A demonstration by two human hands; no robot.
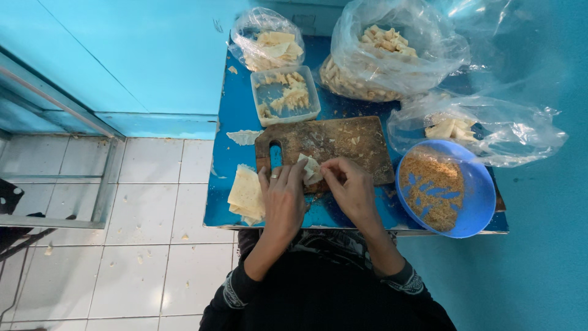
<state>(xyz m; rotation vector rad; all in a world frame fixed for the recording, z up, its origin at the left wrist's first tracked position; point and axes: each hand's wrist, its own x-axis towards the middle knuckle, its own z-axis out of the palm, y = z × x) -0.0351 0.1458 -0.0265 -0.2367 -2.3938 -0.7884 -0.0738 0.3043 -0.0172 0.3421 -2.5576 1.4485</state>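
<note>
**Both hands pinch a pale wrapper at the board's near edge**

The left hand (283, 199) and right hand (352, 190) hold a small folded wrapper (310, 170) between narrowed fingertips over the wooden cutting board (343, 144). Squeezed unevenly, it may tear or spill filling; the wrapper stack (246, 195) overhangs the table's (236, 104) near-left corner and could slip.
</note>
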